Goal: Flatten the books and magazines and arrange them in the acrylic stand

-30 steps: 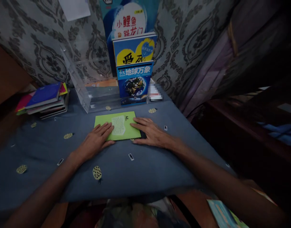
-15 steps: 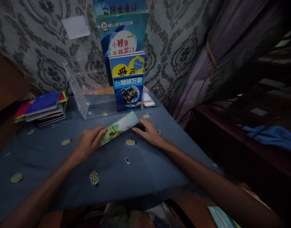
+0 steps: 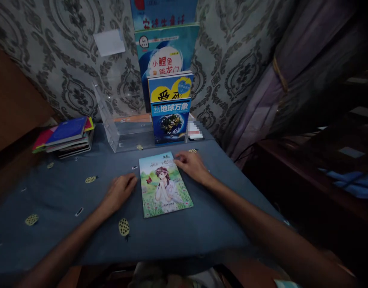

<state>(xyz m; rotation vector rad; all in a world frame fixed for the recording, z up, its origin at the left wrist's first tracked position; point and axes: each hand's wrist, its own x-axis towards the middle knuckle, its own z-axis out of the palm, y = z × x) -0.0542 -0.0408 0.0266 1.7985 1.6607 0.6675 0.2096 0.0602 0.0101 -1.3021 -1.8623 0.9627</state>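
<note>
A thin paperback book (image 3: 166,186) lies flat on the cloth-covered table, its cover up. The cover shows a drawn figure with braided hair among green grass, a red butterfly and a pale blue sky. To the book's left, my left hand (image 3: 121,193) rests on the cloth, loosely curved, slightly apart from the book and holding nothing. By the book's upper right corner is my right hand (image 3: 192,165); its thumb and forefinger are parted, with the thumb at the cover's edge. Behind the book stands a clear acrylic rack (image 3: 107,120) with several upright books (image 3: 170,122) at its right side.
A stack of books (image 3: 68,136), blue and pink on top, sits at the back left. The dark blue tablecloth (image 3: 91,224) has a pineapple print. Patterned wallpaper with a white paper (image 3: 109,43) rises behind. A tied curtain (image 3: 262,100) hangs at the right.
The book, earlier held tilted on edge between both hands, now lies flat with its cover showing. My left hand has let go and is beside it. The view has shifted slightly.
</note>
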